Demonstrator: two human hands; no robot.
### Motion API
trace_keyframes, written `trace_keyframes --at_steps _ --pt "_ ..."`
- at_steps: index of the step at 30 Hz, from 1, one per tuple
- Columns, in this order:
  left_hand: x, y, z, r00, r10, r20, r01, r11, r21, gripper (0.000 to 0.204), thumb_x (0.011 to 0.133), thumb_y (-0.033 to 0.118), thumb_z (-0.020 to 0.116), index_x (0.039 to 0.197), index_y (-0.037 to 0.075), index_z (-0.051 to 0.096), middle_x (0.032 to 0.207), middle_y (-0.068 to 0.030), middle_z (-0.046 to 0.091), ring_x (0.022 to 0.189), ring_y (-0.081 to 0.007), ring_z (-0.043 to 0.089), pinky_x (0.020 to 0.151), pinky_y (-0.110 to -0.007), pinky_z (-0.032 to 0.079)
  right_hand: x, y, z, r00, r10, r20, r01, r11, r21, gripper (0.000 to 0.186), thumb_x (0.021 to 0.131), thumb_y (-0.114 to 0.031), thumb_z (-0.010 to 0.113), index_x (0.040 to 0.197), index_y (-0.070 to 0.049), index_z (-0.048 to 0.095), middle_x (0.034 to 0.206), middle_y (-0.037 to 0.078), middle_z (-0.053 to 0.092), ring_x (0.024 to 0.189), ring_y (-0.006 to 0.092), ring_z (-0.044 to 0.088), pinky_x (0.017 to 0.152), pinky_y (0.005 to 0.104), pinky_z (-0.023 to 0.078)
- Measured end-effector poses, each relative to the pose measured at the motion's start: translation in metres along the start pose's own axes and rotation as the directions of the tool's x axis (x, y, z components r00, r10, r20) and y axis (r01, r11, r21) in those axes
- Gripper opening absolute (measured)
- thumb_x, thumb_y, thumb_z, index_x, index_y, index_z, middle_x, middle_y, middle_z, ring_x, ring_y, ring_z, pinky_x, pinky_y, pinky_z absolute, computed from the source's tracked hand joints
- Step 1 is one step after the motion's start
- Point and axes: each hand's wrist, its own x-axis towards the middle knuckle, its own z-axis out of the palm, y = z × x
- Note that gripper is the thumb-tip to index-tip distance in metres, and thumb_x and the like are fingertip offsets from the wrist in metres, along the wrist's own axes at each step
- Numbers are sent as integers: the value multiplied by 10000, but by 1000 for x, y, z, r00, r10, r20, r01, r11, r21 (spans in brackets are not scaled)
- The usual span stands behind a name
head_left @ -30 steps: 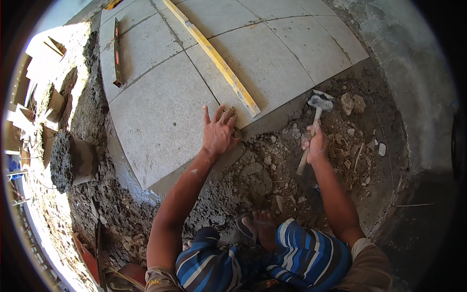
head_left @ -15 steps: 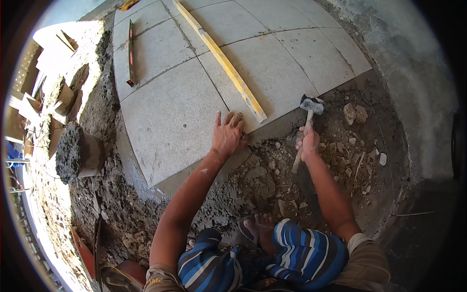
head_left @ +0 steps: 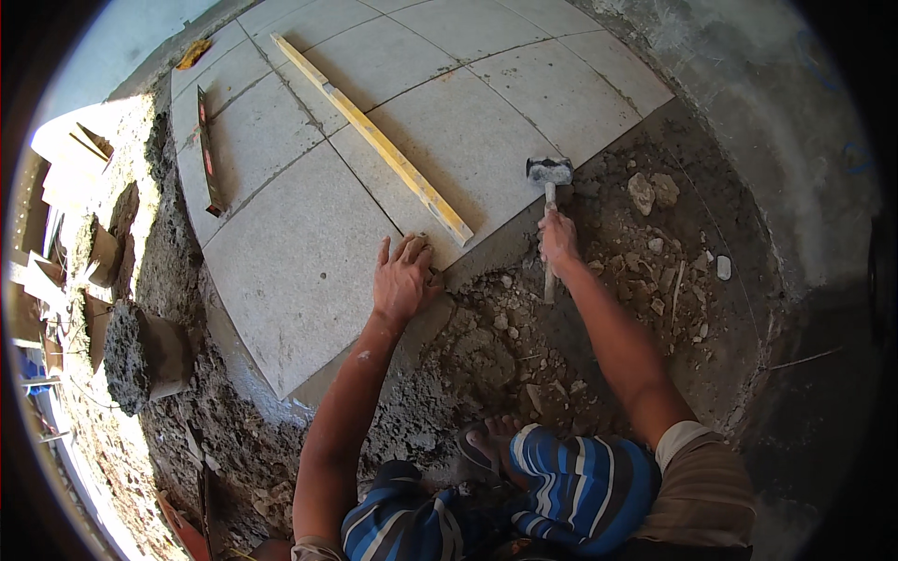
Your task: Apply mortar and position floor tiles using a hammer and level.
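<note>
My left hand [head_left: 404, 280] rests on the near edge of a large pale grey floor tile [head_left: 290, 271], its fingers spread, close to the joint with the neighbouring tile. Nothing shows in its grip. My right hand [head_left: 558, 243] is wrapped round the pale handle of a club hammer [head_left: 549, 171]. The hammer's dark, dust-covered head is at the tiles' right-hand edge; whether it touches them I cannot tell. A long yellow spirit level [head_left: 383, 145] lies diagonally on the tiles, its near end just beyond my left fingers.
A shorter dark level with red marks [head_left: 208, 154] lies on the tiles at left. Broken stones [head_left: 652, 192] and rubble cover the dirt at right. A mortar-crusted cylinder [head_left: 145, 360] stands on rough ground at left. A yellowish lump [head_left: 194, 53] sits far left.
The view has turned, shifting the tiles leftward in it. The hammer now points more straight ahead, still in my right hand. My left hand stays on the tile edge.
</note>
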Motion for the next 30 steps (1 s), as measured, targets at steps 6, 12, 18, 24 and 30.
trace_keyframes --at_steps 6,12,18,24,30 --pt "-1 0 0 1000 -11 11 11 1000 -11 698 700 289 878 1336 113 651 1480 -54 563 1464 -238 442 1257 -519 258 -2 0 4 995 -103 6 102 994 39 426 1081 -434 438 970 -47 576 752 37 490 477 138 460 393 320 378" --pt "-4 -3 3 1000 -17 9 17 1000 -10 700 710 293 871 1349 118 644 1494 -57 550 1478 -243 425 1257 -509 263 2 2 12 996 -86 37 80 987 141 409 1082 -436 437 971 -63 564 729 21 451 477 139 453 390 315 370" --pt "-2 -2 6 1000 -4 28 3 1000 12 675 777 359 827 1372 118 619 1496 -52 529 1485 -250 406 1262 -503 241 -1 -2 20 997 -71 -28 73 995 70 516 1087 -497 414 965 -24 578 657 29 475 441 154 477 391 334 401" --pt "-8 -8 7 1000 9 5 -9 1000 2 643 803 357 811 1362 103 621 1495 -66 531 1489 -254 399 1262 -503 241 -3 -10 31 997 -72 -11 73 991 112 484 1084 -472 431 972 -22 569 645 34 475 471 160 487 406 331 400" --pt "-6 -6 8 999 25 27 -25 1000 -6 642 800 353 813 1362 115 618 1503 -60 528 1493 -256 395 1269 -503 230 2 -3 28 997 -67 45 58 982 179 462 1081 -442 443 1009 -3 568 735 59 508 475 151 468 402 329 388"
